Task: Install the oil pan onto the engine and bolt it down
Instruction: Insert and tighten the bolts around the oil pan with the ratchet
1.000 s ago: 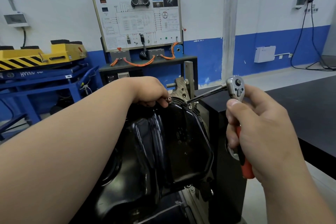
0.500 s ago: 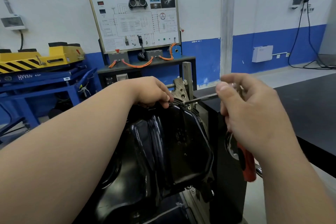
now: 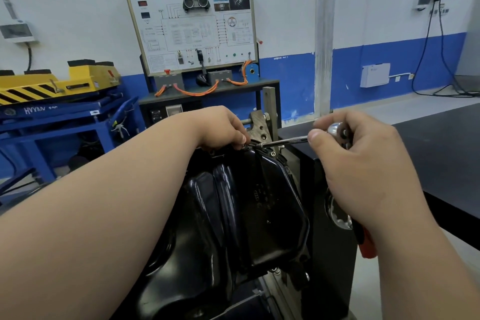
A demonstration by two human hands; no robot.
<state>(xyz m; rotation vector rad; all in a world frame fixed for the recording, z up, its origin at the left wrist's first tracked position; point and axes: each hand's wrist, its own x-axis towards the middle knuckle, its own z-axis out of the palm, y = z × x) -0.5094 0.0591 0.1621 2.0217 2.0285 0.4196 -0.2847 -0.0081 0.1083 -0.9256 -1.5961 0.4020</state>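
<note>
A glossy black oil pan [image 3: 241, 215] sits against the engine on its stand, bolts showing along its rim. My left hand [image 3: 220, 128] grips the pan's top edge with curled fingers. My right hand [image 3: 355, 163] grips a ratchet wrench [image 3: 337, 130] with a red handle; its chrome head shows between my fingers. The wrench's long extension bar [image 3: 285, 141] reaches left to a bolt [image 3: 261, 145] at the pan's upper rim, beside my left fingertips. Another bolt [image 3: 273, 154] sits just below it on the rim.
A black workbench [image 3: 441, 153] stretches to the right. Behind the engine stands a training panel [image 3: 191, 26] on a dark table with orange cables. A blue and yellow lift cart [image 3: 57, 101] stands at the left. The metal engine stand bracket [image 3: 261, 127] rises behind the pan.
My right hand has swung the ratchet handle down and closed over the wrench head. The extension bar's tip stays on the bolt at the pan's top rim. My left hand holds its place.
</note>
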